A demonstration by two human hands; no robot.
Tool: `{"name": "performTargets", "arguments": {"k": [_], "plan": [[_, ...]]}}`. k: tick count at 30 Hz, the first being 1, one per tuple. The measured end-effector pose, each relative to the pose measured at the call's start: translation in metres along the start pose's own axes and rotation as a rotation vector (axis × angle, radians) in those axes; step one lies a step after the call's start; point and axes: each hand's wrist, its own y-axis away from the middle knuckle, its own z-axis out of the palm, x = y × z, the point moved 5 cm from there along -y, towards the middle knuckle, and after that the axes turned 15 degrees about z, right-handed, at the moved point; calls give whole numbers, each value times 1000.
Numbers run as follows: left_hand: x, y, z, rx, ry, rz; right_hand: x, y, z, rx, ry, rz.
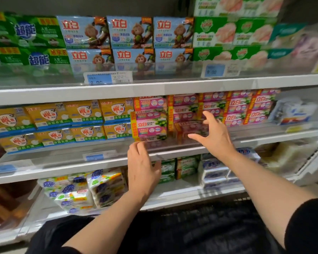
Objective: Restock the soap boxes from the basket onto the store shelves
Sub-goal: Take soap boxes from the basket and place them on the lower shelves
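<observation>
The pink soap boxes (151, 123) stand stacked on the middle shelf (99, 162), just above centre of the view, with a blurred pink box (191, 130) low in the gap at their 3 o'clock. The right hand (212, 136) is spread wide in front of that box, holding nothing. The left hand (142, 169), at 7 o'clock from the stack, reaches up with fingers straight, tips by the shelf's clear front rail. Yellow soap packs (62, 123) sit at 9 o'clock, blue monkey packs (130, 43) at 12.
</observation>
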Motion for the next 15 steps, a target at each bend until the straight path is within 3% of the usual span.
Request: {"name": "performTargets", "arguments": {"k": [7, 15], "plan": [[174, -2, 52, -222, 313, 475, 76, 54, -161, 103, 263, -20], [375, -1, 90, -402, 492, 795, 200, 163, -313, 274, 410, 218]]}}
